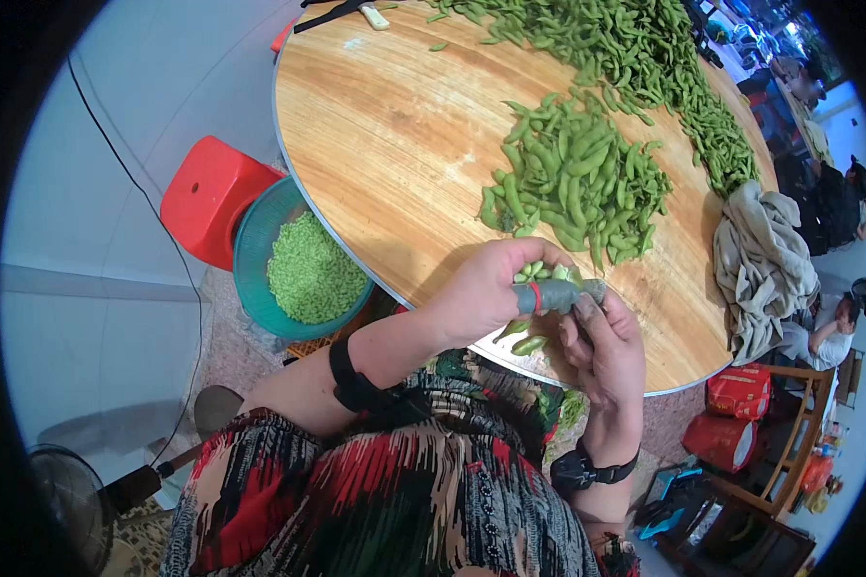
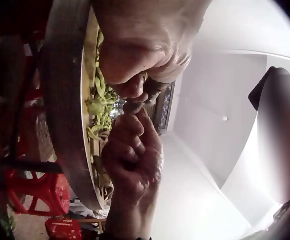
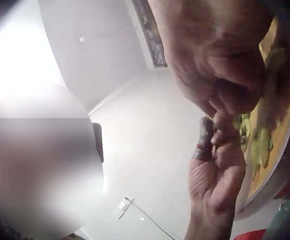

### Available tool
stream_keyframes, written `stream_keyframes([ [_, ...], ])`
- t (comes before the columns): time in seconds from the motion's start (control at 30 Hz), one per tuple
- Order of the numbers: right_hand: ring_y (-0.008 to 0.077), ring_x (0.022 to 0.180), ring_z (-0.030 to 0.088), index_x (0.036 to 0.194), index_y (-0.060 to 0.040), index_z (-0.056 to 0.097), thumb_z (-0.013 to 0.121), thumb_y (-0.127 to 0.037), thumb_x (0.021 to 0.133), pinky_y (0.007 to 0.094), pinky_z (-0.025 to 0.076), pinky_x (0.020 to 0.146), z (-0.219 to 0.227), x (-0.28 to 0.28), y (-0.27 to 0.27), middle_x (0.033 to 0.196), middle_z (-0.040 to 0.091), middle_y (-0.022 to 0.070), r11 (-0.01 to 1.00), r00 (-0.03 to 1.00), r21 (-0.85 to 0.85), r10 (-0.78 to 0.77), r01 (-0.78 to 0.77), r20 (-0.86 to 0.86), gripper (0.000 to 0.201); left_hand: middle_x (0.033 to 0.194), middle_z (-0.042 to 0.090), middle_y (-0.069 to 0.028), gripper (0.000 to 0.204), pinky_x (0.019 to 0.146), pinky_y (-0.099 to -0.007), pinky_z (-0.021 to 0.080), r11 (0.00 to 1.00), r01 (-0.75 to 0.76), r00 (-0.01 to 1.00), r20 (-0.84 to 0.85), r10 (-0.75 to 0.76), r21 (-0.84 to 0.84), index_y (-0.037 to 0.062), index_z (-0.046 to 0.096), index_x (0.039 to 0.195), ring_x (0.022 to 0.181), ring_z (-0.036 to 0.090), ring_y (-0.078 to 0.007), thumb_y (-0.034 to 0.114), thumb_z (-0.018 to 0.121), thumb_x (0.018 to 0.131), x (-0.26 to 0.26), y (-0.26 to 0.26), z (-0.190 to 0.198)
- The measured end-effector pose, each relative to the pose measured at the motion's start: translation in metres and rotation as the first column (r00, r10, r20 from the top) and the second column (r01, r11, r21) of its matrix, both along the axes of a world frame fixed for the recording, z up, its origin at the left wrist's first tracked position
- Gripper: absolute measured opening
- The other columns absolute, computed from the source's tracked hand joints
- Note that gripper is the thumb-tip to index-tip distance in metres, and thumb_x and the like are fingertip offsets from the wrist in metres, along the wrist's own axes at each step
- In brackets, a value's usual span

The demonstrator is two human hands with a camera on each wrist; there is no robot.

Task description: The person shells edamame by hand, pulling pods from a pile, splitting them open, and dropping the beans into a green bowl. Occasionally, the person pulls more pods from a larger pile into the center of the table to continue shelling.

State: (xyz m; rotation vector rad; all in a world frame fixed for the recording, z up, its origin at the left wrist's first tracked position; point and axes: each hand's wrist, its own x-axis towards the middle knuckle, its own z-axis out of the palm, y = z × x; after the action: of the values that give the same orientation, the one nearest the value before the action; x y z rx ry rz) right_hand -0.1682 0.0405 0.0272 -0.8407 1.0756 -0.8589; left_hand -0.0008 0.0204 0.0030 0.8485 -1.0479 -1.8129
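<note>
Both hands meet over the near edge of the round wooden table point(image 1: 394, 144). My left hand point(image 1: 486, 288) wears a grey cover point(image 1: 553, 295) with a red band on its thumb. Green beans point(image 1: 537, 273) show inside its curled fingers. Between the two hands is a green edamame pod point(image 1: 575, 273), mostly hidden by fingers, pinched by the left thumb and fingers. My right hand point(image 1: 608, 348) pinches the same pod from the other side, its fingers curled. Just beyond the hands lies a small heap of edamame pods point(image 1: 587, 183). A few loose pods point(image 1: 528, 345) lie below the hands.
A larger pile of pods point(image 1: 635, 48) covers the far side. A crumpled cloth point(image 1: 762, 264) lies at the right edge, a white-handled knife point(image 1: 373, 16) at far left. Beside the table stand a teal basket of shelled beans point(image 1: 308, 269) and a red stool point(image 1: 212, 197).
</note>
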Motion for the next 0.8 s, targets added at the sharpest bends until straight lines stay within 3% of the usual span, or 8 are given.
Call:
stream_keyframes([
  [0.2, 0.013, 0.047, 0.052, 0.079, -0.0028, 0.056, 0.053, -0.015, 0.089, 0.028, 0.039, 0.044, 0.004, 0.017, -0.02, 0.056, 0.055, 0.004, 0.895, 0.844, -0.248, 0.212, -0.37, -0.493, 0.016, 0.09, 0.056, -0.0018, 0.02, 0.052, -0.0145, 0.035, 0.954, -0.258, 0.952, -0.13, 0.278, 0.151, 0.0039, 0.055, 0.104, 0.066, 0.049, -0.0067, 0.002, 0.051, 0.085, 0.037, 0.0, -0.002],
  [0.27, 0.0237, 0.05, 0.055, 0.1, -0.0048, 0.058, 0.052, -0.014, 0.086, 0.0323, 0.043, 0.049, 0.014, 0.033, -0.035, 0.06, 0.057, 0.0129, 0.673, 0.54, -0.448, -0.085, -0.589, -0.838, 0.017, 0.094, 0.055, -0.0037, 0.023, 0.05, -0.014, 0.033, 0.94, -0.303, 0.87, -0.358, 0.339, 0.154, 0.0037, 0.054, 0.106, 0.069, 0.05, -0.0081, 0.0, 0.049, 0.083, 0.054, -0.002, -0.004],
  [0.37, 0.0348, 0.058, 0.058, 0.104, -0.0087, 0.057, 0.051, -0.015, 0.084, 0.0419, 0.046, 0.054, 0.006, 0.056, -0.056, 0.064, 0.057, 0.0209, 0.574, 0.25, -0.317, -0.195, -0.755, -0.948, 0.022, 0.097, 0.054, -0.0056, 0.023, 0.05, -0.0135, 0.035, 0.96, -0.226, 0.875, -0.397, 0.276, 0.168, 0.0036, 0.054, 0.105, 0.073, 0.051, -0.0102, -0.001, 0.047, 0.084, 0.068, -0.001, -0.001],
  [0.53, 0.0378, 0.064, 0.058, 0.105, -0.011, 0.057, 0.05, -0.015, 0.083, 0.0458, 0.046, 0.056, 0.01, 0.03, -0.036, 0.064, 0.056, 0.0226, 0.64, 0.121, -0.208, -0.178, -0.739, -0.977, 0.024, 0.086, 0.054, -0.0053, 0.02, 0.048, -0.0142, 0.032, 0.945, -0.27, 0.893, -0.32, 0.317, 0.185, 0.0018, 0.055, 0.104, 0.068, 0.049, -0.0107, 0.001, 0.048, 0.086, 0.079, 0.006, 0.001],
  [0.63, 0.0266, 0.058, 0.061, 0.107, -0.0081, 0.057, 0.053, -0.007, 0.08, 0.0376, 0.047, 0.052, 0.007, 0.0, -0.017, 0.061, 0.057, 0.0169, 0.659, 0.242, -0.313, -0.2, -0.684, -0.95, 0.027, 0.085, 0.054, -0.0046, 0.017, 0.048, -0.0141, 0.031, 0.946, -0.25, 0.89, -0.336, 0.308, 0.204, 0.0017, 0.056, 0.102, 0.067, 0.048, -0.009, 0.002, 0.052, 0.085, 0.075, 0.008, 0.003],
  [0.7, 0.0128, 0.053, 0.053, 0.107, -0.0069, 0.058, 0.052, -0.011, 0.086, 0.0281, 0.042, 0.049, 0.002, -0.01, -0.006, 0.059, 0.055, 0.0067, 0.774, 0.619, -0.553, -0.278, -0.308, -0.734, 0.021, 0.084, 0.054, -0.0037, 0.016, 0.048, -0.014, 0.03, 0.942, -0.229, 0.895, -0.327, 0.303, 0.244, 0.0017, 0.057, 0.1, 0.066, 0.047, -0.0079, 0.003, 0.055, 0.084, 0.062, 0.008, 0.003],
  [0.73, 0.0128, 0.053, 0.053, 0.107, -0.0069, 0.058, 0.052, -0.011, 0.086, 0.0281, 0.042, 0.049, 0.005, -0.012, 0.001, 0.059, 0.055, 0.0067, 0.778, 0.614, -0.552, -0.285, -0.301, -0.736, 0.021, 0.088, 0.055, -0.0039, 0.015, 0.055, -0.0146, 0.036, 0.969, -0.175, 0.922, -0.315, 0.224, 0.176, 0.002, 0.056, 0.098, 0.07, 0.049, -0.0072, 0.003, 0.055, 0.084, 0.052, 0.01, 0.001],
  [0.8, 0.0037, 0.053, 0.042, 0.105, -0.0045, 0.058, 0.049, -0.016, 0.091, 0.02, 0.034, 0.047, 0.012, -0.006, 0.016, 0.059, 0.049, -0.0023, 0.957, 0.927, -0.259, 0.026, -0.131, -0.375, 0.02, 0.091, 0.056, -0.004, 0.014, 0.062, -0.0153, 0.041, 0.989, -0.105, 0.945, -0.298, 0.132, 0.104, 0.0024, 0.056, 0.097, 0.073, 0.051, -0.0064, 0.003, 0.055, 0.083, 0.032, 0.015, -0.003],
])
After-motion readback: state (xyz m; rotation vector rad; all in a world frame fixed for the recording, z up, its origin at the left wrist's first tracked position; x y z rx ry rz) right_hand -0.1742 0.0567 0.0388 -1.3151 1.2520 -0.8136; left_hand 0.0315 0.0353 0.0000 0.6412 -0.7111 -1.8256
